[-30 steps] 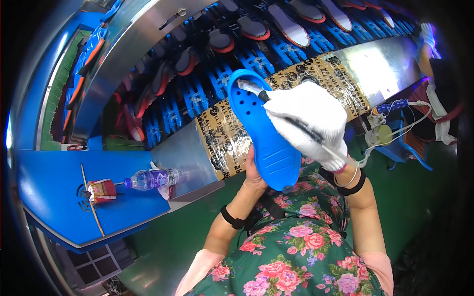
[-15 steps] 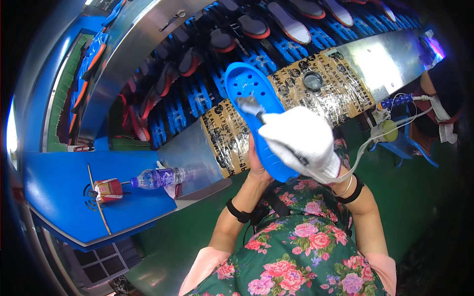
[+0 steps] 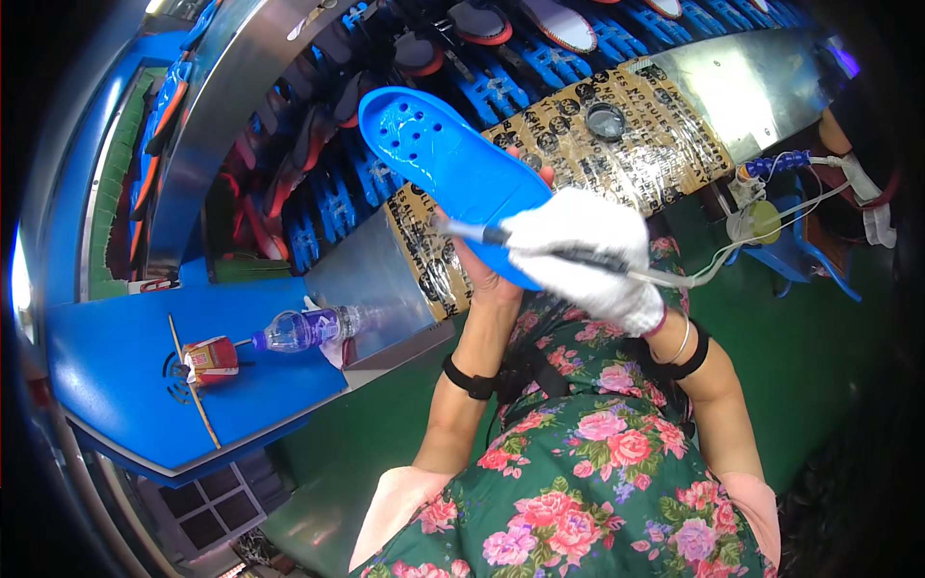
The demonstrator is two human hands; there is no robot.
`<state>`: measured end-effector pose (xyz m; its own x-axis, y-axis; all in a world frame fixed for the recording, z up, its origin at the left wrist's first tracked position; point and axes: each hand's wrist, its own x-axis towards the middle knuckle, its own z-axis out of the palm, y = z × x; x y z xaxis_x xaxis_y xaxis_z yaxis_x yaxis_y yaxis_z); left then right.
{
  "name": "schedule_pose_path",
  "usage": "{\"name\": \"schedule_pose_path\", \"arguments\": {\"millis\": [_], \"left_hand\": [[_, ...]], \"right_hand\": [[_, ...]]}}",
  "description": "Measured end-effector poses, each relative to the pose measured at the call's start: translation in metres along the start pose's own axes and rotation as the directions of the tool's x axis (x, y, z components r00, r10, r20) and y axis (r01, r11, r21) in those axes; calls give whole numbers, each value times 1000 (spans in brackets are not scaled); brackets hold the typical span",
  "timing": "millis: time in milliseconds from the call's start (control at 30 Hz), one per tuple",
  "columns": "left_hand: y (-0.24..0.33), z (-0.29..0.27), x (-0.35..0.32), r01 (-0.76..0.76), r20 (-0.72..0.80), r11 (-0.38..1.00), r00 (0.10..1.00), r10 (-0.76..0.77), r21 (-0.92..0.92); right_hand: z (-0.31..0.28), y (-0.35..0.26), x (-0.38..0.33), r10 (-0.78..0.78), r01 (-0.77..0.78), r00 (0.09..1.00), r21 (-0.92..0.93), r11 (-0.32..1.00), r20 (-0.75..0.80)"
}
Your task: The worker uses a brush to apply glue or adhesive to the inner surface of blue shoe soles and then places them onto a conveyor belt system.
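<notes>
The blue sole [image 3: 467,178] is at twelve o'clock, holed end toward ten. The left hand [image 3: 489,276] has its grip curled round it from below, fingertips over the two-o'clock edge, presumably to present the inner face upward. The right hand [image 3: 590,258], gloved, has its grip closed on a brush [image 3: 488,234]. The bristles are blurred; I cannot confirm contact. The left palm is hidden.

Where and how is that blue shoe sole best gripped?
Probably by both long edges near its middle, coming from underneath, as the left hand does: the blue shoe sole is long and narrow enough for one hand to span. That leaves its upper face open; it looks glossy around the holed end, and the gloved right hand holds the brush across its lower half.
</notes>
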<state>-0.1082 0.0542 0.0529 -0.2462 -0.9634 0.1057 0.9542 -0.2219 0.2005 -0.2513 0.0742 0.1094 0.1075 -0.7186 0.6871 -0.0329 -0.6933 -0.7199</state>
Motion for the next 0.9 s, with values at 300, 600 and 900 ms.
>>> {"name": "schedule_pose_path", "arguments": {"millis": [300, 600, 900], "left_hand": [[11, -14, 1, 107, 61, 994, 993, -104, -37], [24, -14, 0, 142, 3, 990, 990, -142, 27], [33, -4, 4, 155, 103, 978, 980, -170, 140]], "right_hand": [[-7, -3, -7, -87, 95, 984, -43, 995, 155], [-14, -1, -17, 15, -25, 983, 50, 998, 182], [-17, -8, -22, -1, 13, 970, -48, 999, 242]]}}
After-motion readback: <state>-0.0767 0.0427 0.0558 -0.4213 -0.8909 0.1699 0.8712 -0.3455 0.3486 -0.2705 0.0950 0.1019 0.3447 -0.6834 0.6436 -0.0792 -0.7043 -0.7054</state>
